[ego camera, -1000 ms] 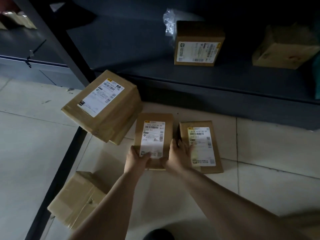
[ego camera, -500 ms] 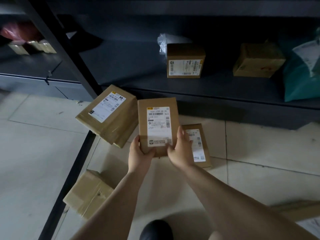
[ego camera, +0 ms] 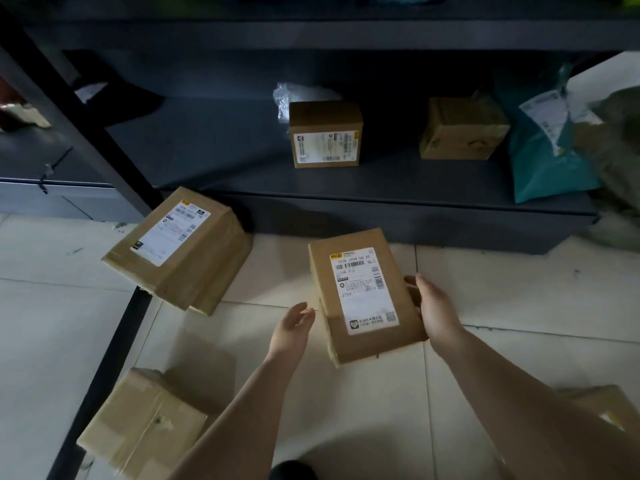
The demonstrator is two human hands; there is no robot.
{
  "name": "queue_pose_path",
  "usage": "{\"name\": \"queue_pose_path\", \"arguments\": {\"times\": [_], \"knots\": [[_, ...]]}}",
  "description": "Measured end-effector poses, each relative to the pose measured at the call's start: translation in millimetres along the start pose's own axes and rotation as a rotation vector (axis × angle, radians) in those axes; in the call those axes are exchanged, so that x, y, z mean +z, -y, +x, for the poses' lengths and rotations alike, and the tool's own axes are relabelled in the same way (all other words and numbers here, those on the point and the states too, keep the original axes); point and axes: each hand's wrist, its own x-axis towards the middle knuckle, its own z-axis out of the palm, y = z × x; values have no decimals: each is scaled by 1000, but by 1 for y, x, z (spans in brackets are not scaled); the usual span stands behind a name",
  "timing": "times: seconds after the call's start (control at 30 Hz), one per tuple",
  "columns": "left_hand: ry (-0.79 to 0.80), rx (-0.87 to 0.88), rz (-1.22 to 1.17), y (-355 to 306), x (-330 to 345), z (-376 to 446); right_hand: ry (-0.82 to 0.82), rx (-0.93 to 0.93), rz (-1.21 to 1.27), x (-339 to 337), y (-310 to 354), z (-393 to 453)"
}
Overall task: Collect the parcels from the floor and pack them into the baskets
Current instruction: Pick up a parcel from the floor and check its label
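Showing the head view: a flat brown parcel with a white shipping label is held above the tiled floor, in front of the dark metal shelf. The right hand grips the parcel's right edge, fingers curled round that edge. The left hand sits just left of the parcel, its fingers loosely spread and relaxed; whether they touch the cardboard cannot be told. Left of the held parcel, a larger labelled box rests tilted against the shelf upright. Below and left of the held parcel, a taped plain box lies on the floor beside a dark floor rail. At the lower right corner, part of another carton is visible past the right forearm. Behind the held parcel, on the shelf, stand a small labelled carton, a second brown carton to its right, and a teal mailer bag farther right.
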Motion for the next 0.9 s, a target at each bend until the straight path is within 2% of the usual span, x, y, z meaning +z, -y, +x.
{"name": "queue_pose_path", "arguments": {"times": [0.07,0.13,0.2,0.33,0.43,0.6,0.77,0.9], "knots": [[68,-92,-28,13,8,12,144,152,180,-2,-10,11],[165,-191,-105,21,18,19,343,166,309,0,-23,18],[223,-262,-228,26,27,26,474,130,422,5,-29,20],[227,-311,-384,19,24,32,501,173,448,17,-11,10],[216,-313,-387,-4,3,13,531,214,490,16,21,-8],[96,-298,-298,-104,-72,-70,532,341,468,4,131,-80],[4,-216,-282,-252,-167,-210,528,406,358,-28,295,-207],[-20,-180,-326,-373,-233,-350,571,312,202,-67,438,-331]]}}
